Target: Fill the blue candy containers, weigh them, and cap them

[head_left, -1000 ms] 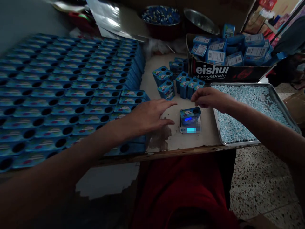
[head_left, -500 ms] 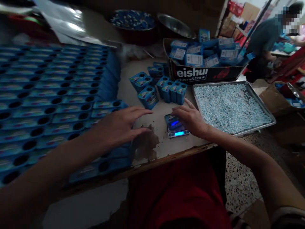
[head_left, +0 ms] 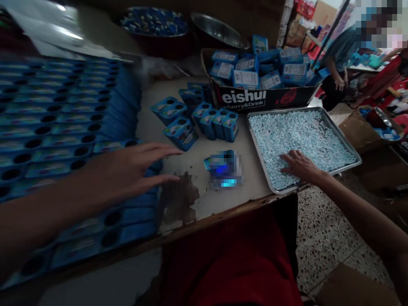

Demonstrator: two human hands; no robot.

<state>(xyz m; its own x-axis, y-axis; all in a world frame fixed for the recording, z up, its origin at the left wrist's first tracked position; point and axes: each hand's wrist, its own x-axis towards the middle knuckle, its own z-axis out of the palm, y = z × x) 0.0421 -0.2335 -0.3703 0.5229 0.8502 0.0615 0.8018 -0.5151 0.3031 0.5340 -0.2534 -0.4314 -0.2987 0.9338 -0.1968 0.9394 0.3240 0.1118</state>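
Observation:
My left hand [head_left: 137, 168] hovers over the right edge of the stacked blue packs, thumb and fingers apart, holding nothing. On the right, my right hand [head_left: 301, 166] reaches into the metal tray [head_left: 271, 187], its fingertips on the small pale blue and white pieces [head_left: 296, 131]. Those fingers look spread and slightly bent. Between my hands stands a small digital scale [head_left: 228, 182] with a lit display; a blue pack [head_left: 219, 159] lies on it, both partly blurred out. Several blue packs with dark round holes [head_left: 181, 134] stand behind the scale.
Rows of blue packs [head_left: 57, 142] fill the table's left side. Behind the tray, a black carton [head_left: 274, 100] holds blue boxes. Two metal bowls, one full of blue wrapped pieces [head_left: 156, 21], stand at the back. A person [head_left: 338, 55] is at the far right.
My right hand has left the scale and moved right into the tray, leaving the pack on the scale. My left hand stays open. The view has turned slightly right.

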